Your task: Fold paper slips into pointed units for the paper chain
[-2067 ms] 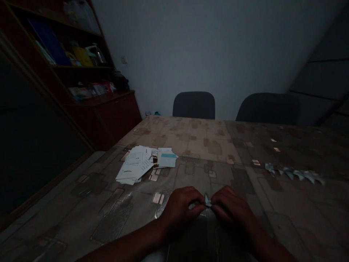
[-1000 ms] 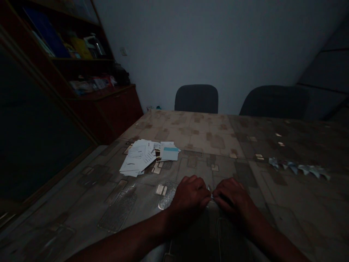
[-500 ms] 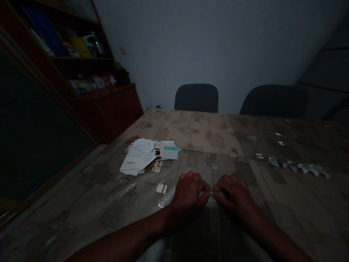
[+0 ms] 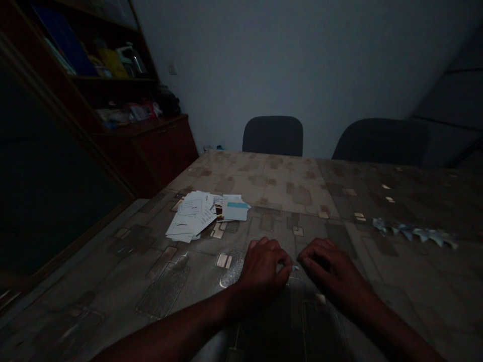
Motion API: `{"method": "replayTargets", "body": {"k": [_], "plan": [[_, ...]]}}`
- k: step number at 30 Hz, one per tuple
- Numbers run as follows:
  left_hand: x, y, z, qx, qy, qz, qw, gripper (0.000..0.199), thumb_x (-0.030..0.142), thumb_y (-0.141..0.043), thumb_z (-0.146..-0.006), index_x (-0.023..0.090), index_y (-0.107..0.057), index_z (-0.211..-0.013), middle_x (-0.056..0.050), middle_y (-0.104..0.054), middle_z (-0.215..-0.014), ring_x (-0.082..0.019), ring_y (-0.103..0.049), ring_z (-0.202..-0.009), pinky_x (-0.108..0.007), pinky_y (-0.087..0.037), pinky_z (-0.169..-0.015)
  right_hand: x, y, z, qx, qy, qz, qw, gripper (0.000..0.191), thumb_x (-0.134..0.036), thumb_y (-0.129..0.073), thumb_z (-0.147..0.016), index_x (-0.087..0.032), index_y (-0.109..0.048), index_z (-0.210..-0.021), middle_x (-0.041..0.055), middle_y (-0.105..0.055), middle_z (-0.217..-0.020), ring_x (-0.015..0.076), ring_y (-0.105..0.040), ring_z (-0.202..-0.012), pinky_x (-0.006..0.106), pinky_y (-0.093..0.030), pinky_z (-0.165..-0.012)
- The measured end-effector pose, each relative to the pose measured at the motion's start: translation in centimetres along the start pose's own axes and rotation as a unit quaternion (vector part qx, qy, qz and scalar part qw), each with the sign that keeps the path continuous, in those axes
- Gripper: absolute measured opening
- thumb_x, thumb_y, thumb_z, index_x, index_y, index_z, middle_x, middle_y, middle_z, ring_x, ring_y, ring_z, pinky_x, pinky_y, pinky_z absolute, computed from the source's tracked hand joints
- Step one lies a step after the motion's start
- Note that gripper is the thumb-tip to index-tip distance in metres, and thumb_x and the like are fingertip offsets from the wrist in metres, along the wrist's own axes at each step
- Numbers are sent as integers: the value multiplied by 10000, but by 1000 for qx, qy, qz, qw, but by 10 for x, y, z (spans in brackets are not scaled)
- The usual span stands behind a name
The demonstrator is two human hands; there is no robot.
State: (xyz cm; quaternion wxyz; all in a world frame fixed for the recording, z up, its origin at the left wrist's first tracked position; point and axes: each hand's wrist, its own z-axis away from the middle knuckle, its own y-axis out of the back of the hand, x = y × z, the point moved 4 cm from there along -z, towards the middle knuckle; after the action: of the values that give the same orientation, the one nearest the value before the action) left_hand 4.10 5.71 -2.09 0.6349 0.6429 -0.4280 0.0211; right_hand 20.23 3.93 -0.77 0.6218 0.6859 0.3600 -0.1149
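The right hand has just let go, so only the left hand pinches the little paper now.

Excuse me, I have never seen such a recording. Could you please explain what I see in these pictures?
There is no machine here: a person works with two bare hands. Every picture comes from one camera worn on the head, looking forward and down. On the patterned table, a loose pile of printed papers lies on the left; beside it is a card with a blue stripe. On the right is a row of pale, pointed pieces. The left hand seems to have a small pale piece in its grip. The right hand is close beside it, apart from the left.
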Motion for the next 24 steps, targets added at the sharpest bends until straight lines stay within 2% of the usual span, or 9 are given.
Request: {"method": "replayTargets", "body": {"k": [5,9,12,15,18,20,24], "plan": [[-1,-3,0,-1,-1,-8,1000,75,215,-612,-817,198,-674,-777,-6,-619,-802,-188,-533,-824,-331,-323,-763,2,-13,3,-4,1,57,998,93,-211,-598,-844,-223,-633,-759,8,-646,-781,215,-566,-801,363,-367,-752],[-1,-2,-2,-6,5,-16,1000,84,222,-615,-821,202,-686,-782,-8,-622,-796,-192,-538,-822,-336,-330,-772,3,-18,2,-22,-5,83,996,106,-229,-581,-865,-218,-629,-771,11,-638,-791,212,-553,-802,357,-351,-746],[-1,3,-2,-22,-16,-16,999,77,220,-620,-831,202,-688,-799,-7,-629,-802,-191,-550,-834,-331,-339,-775,-1,-16,-1,-24,-17,98,995,122,-236,-571,-865,-209,-632,-763,17,-638,-788,210,-555,-800,348,-347,-740],[-5,11,2,-46,-69,-25,996,86,169,-585,-860,188,-669,-860,-16,-639,-857,-183,-558,-863,-314,-357,-780,-4,-15,-3,-19,-25,112,993,123,-207,-567,-847,-207,-631,-742,14,-643,-774,205,-560,-790,336,-341,-735],[-14,15,11,-46,-142,-80,986,97,138,-559,-877,168,-646,-908,-37,-632,-880,-182,-549,-840,-299,-376,-742,-3,-18,-4,-11,-32,127,991,113,-189,-579,-818,-213,-628,-719,12,-646,-766,206,-558,-781,326,-326,-721],[-18,14,18,-51,-209,-143,966,96,160,-547,-904,174,-638,-931,-41,-632,-876,-181,-538,-797,-295,-370,-687,-1,-19,-4,-9,-43,132,990,103,-183,-586,-805,-216,-628,-716,11,-646,-766,208,-555,-779,322,-314,-714],[-15,13,26,-29,-296,-229,927,215,227,-501,-964,241,-556,-1172,-36,-633,-955,-183,-519,-806,-318,-375,-710,2,-21,-4,-8,-43,133,990,99,-182,-584,-799,-217,-624,-714,17,-641,-760,208,-543,-768,318,-302,-703]]}}
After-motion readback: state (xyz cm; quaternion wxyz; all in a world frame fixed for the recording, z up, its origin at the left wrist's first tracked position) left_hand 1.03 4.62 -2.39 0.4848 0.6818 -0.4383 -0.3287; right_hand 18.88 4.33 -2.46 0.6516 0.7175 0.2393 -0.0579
